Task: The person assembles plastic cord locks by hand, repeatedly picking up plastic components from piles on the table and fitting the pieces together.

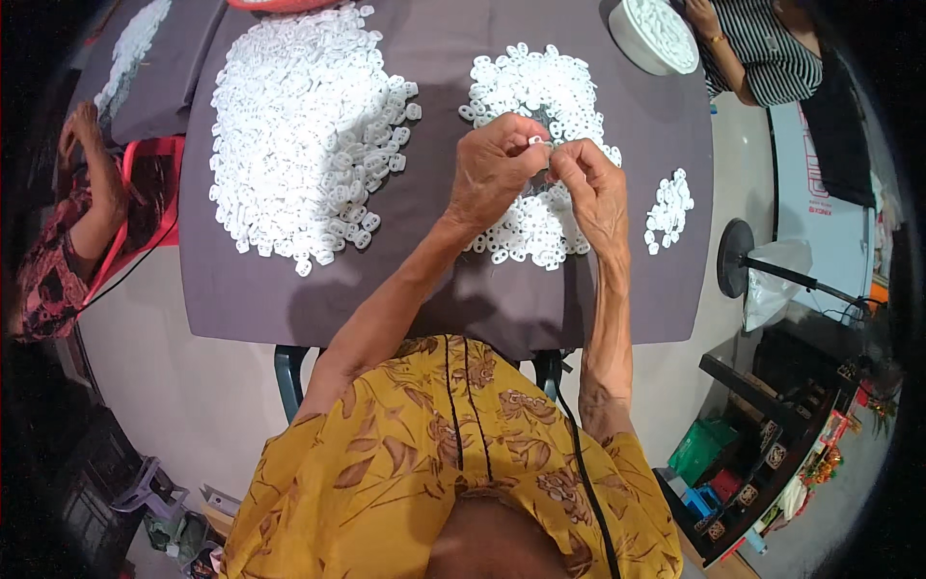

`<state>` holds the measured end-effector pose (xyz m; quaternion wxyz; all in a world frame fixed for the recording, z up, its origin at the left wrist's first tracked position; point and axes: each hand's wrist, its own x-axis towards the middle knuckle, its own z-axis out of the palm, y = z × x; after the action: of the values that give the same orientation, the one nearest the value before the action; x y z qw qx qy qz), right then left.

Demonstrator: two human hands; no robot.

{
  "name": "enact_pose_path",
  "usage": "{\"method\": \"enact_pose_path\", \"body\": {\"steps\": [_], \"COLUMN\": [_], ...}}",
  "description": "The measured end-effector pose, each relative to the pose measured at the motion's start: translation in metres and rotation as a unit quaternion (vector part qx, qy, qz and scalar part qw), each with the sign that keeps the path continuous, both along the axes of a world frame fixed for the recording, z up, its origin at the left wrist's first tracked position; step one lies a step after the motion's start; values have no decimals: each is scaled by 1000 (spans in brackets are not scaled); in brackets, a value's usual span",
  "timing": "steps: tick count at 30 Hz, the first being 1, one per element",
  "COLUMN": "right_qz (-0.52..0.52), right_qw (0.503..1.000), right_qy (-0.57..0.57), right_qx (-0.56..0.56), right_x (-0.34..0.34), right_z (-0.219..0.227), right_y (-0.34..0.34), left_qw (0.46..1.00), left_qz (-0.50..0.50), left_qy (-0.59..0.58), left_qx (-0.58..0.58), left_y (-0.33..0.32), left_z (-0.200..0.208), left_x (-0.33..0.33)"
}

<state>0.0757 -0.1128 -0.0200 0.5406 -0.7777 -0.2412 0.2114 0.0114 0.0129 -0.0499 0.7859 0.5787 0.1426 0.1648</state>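
Note:
Above the table my left hand pinches a small white plastic piece between thumb and forefinger. My right hand meets it there, thumb and forefinger pressed together at the same spot. What those right fingers grip is too small to make out. Beneath and around both hands lies a heap of similar white pieces, flat, rounded and with holes. Some small dark or clear bits show amid that heap, partly hidden by my hands.
A larger heap of white pieces covers the table's left part. At the right sits a small pile. A white tub of pieces stands at the far right corner, near another person's arm. Someone else sits at left by a red chair.

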Motion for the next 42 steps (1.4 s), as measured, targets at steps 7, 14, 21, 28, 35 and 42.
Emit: {"method": "enact_pose_path", "body": {"steps": [7, 14, 21, 28, 35, 42], "right_qz": [-15, -18, -7, 21, 39, 43], "right_qw": [1000, 1000, 998, 995, 989, 990], "right_qy": [-11, -17, -26, -64, -134, -129], "right_qx": [10, 6, 63, 74, 42, 38], "right_x": [4, 4, 7, 2, 2, 3], "right_z": [-6, 2, 25, 45, 47, 46], "right_y": [-5, -5, -8, -9, -8, -9], "left_qw": [999, 999, 985, 978, 977, 979], "left_qz": [-10, -11, -44, -53, -54, -56], "left_qy": [10, 12, -23, -44, -48, -62], "left_qx": [-29, 34, -167, -199, -199, -184], "left_y": [5, 4, 0, -5, -5, -6], "left_z": [-28, -19, 28, 48, 48, 45], "left_x": [2, 0, -5, -11, -11, -10]}}
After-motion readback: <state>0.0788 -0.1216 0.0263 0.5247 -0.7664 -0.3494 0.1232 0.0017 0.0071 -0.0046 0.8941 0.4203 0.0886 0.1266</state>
